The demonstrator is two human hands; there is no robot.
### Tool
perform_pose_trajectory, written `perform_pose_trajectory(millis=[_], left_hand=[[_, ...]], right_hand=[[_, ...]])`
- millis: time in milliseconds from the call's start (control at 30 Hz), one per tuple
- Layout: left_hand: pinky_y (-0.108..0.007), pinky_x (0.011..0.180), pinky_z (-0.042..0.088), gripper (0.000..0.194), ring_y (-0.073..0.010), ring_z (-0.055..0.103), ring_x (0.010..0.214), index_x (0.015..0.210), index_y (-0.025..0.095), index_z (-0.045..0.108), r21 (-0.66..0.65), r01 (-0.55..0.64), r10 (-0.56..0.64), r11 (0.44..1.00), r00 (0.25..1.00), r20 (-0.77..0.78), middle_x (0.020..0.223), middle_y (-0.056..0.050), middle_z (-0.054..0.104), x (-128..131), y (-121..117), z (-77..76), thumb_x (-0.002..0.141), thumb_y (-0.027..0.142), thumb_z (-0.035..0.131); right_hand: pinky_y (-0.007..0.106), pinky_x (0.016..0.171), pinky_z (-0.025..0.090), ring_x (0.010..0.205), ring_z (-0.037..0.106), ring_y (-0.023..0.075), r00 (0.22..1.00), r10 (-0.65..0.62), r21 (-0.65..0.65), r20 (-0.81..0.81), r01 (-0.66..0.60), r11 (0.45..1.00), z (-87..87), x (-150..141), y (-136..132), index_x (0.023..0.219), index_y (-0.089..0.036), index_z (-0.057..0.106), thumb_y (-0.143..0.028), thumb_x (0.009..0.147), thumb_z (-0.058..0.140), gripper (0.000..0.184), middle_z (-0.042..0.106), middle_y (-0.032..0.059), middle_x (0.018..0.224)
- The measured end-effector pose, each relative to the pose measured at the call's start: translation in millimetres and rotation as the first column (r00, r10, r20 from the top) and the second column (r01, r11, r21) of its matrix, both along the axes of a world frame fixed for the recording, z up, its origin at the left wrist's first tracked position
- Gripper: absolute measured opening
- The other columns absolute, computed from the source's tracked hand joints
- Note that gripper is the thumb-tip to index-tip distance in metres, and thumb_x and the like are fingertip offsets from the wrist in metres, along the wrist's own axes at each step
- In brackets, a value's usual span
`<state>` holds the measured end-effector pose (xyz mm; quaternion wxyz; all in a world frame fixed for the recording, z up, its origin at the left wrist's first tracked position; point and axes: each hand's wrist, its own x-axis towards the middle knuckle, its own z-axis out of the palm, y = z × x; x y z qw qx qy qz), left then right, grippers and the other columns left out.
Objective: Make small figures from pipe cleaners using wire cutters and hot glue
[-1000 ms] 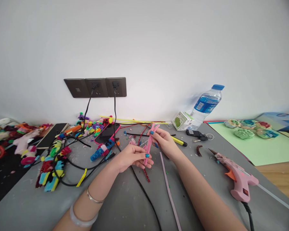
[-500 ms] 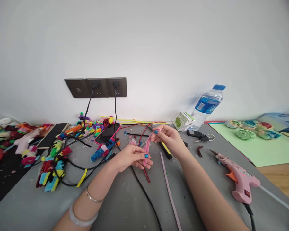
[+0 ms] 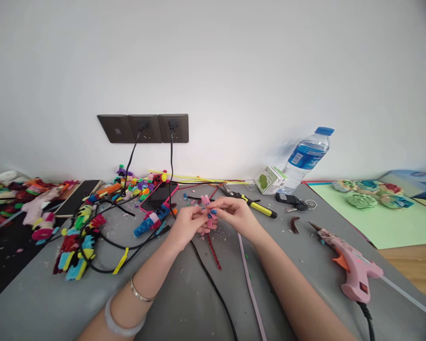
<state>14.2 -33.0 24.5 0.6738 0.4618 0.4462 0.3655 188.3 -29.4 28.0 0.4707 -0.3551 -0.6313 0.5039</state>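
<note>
A small bundle of pink pipe cleaners [image 3: 206, 201] is pinched between my two hands above the middle of the table. My left hand [image 3: 189, 224] grips it from the left, thumb and fingers pressed together. From the right, my right hand [image 3: 236, 215] closes its fingertips on the same bundle, partly covering it. Below the hands lies a red glittery pipe cleaner [image 3: 214, 253]. A long pale pink pipe cleaner [image 3: 249, 289] runs toward the front edge. Just beyond my right hand rest yellow-and-black pliers [image 3: 261, 207].
A pink glue gun [image 3: 358, 270] lies at right, near a key fob [image 3: 287, 199], a carton [image 3: 269, 181] and a leaning water bottle [image 3: 307, 154]. Black cables [image 3: 213, 284] cross the grey table [image 3: 184, 303]. Colourful pipe-cleaner figures [image 3: 80, 251] and a phone [image 3: 158, 196] sit left.
My right hand has come down and left to meet my left hand. The pink pipe cleaners, stretched between the hands before, now stick up from the joined fingertips, and the pliers show more.
</note>
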Motion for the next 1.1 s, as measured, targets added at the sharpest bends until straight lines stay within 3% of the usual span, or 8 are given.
perform_pose_trajectory(millis=[100, 267, 533, 800, 1100], left_hand=[[-0.032, 0.068, 0.061, 0.041, -0.0240, 0.075, 0.074, 0.086, 0.010, 0.073, 0.066, -0.028, 0.030, 0.997, 0.999, -0.039, 0.081, -0.013, 0.077, -0.3, 1.4, -1.2, 0.070, 0.046, 0.082], [-0.031, 0.067, 0.062, 0.032, -0.0227, 0.075, 0.072, 0.089, 0.011, 0.073, 0.152, -0.088, 0.098, 0.984, 0.993, -0.060, 0.081, -0.010, 0.078, -3.1, 3.2, 1.1, 0.075, 0.040, 0.079], [-0.031, 0.066, 0.061, 0.027, -0.0221, 0.074, 0.070, 0.089, 0.011, 0.074, 0.144, -0.071, 0.079, 0.987, 0.996, -0.048, 0.078, -0.010, 0.077, -3.1, 3.7, -1.2, 0.075, 0.033, 0.079], [-0.029, 0.063, 0.061, 0.024, -0.0207, 0.073, 0.066, 0.087, 0.012, 0.072, 0.173, -0.066, 0.082, 0.983, 0.993, -0.085, 0.073, -0.007, 0.075, -1.8, 3.4, -2.5, 0.076, 0.032, 0.077], [-0.033, 0.066, 0.062, 0.030, -0.0228, 0.074, 0.067, 0.086, 0.011, 0.070, 0.147, -0.031, 0.041, 0.989, 0.997, -0.066, 0.073, -0.010, 0.075, 0.4, 0.9, -2.7, 0.076, 0.038, 0.077]], right_hand=[[0.030, 0.066, 0.052, 0.068, 0.068, 0.0168, 0.993, 0.009, -0.121, -0.120, -0.023, 0.992, -3.2, 0.5, 1.5, 0.087, -0.019, 0.066, -0.043, 0.078, 0.077, 0.028, 0.076, 0.0047, 0.079], [0.031, 0.077, 0.052, 0.076, 0.071, 0.0174, 0.981, 0.057, -0.265, -0.187, -0.106, 0.958, -6.9, 4.4, 2.2, 0.100, -0.019, 0.062, -0.039, 0.080, 0.078, 0.033, 0.077, 0.0046, 0.081], [0.031, 0.076, 0.052, 0.076, 0.065, 0.0160, 0.990, 0.075, -0.244, -0.116, -0.102, 0.964, -7.2, 6.3, 3.7, 0.083, -0.017, 0.072, -0.040, 0.076, 0.079, 0.025, 0.072, 0.0030, 0.081], [0.031, 0.073, 0.052, 0.071, 0.065, 0.0154, 0.996, 0.067, -0.275, -0.060, -0.081, 0.958, -3.3, 4.7, 2.5, 0.079, -0.017, 0.074, -0.037, 0.072, 0.082, 0.023, 0.072, 0.0020, 0.075], [0.032, 0.072, 0.053, 0.070, 0.064, 0.0157, 0.997, 0.074, -0.208, -0.009, -0.074, 0.975, -5.7, 2.4, 3.4, 0.075, -0.017, 0.074, -0.039, 0.072, 0.081, 0.023, 0.072, 0.0024, 0.075]])
